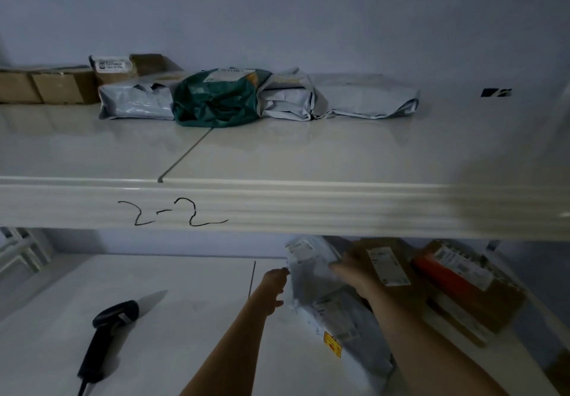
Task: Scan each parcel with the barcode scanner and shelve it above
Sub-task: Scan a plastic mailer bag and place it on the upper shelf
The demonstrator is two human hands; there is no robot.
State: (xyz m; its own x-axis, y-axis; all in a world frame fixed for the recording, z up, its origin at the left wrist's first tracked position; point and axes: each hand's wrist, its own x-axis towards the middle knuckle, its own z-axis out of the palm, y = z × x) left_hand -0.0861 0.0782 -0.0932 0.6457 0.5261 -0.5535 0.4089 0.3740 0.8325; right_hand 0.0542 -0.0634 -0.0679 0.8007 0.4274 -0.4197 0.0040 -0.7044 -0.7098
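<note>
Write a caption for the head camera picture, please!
Both hands reach for a grey parcel under shelf 2-2; scanner lies idle.

On the lower shelf (185, 272), both hands reach a grey mailer bag (308, 275) near the right end: the left hand (273, 284) touches its left edge, the right hand (351, 267) lies over its top. The barcode scanner (105, 337) lies apart toward the left front. Parcels line the back of the upper shelf (277, 155) marked "2-2".
</note>
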